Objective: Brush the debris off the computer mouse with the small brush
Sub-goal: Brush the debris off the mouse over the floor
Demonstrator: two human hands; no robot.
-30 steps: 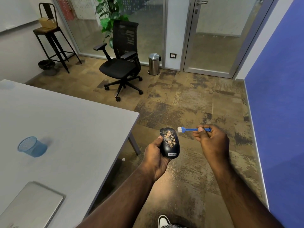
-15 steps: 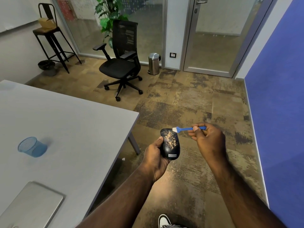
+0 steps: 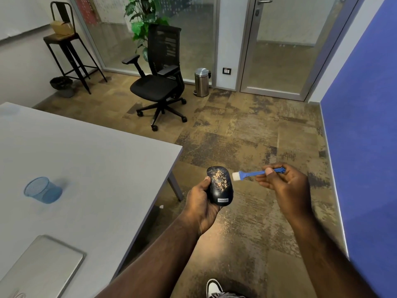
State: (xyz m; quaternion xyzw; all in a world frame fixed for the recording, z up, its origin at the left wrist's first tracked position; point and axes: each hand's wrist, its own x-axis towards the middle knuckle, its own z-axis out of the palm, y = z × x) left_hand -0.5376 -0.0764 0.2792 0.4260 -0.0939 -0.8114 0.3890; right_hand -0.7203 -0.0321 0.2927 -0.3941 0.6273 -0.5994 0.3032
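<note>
Presently: computer mouse, black, debris-speckled, probably light, rigid and smooth-shelled, cradled by its sides in closed left hand beyond the worktop edge; small brush pinched in right hand, bristles just beside mouse.

One mouse, one brush, two hands: left, right. One table, one cup, one laptop, one chair, one stool, one bin, one plant, one shoe.

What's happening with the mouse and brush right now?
Left hand holds black mouse, debris on top. Right hand holds blue brush, bristles just beside mouse. Nothing in the way.
</note>
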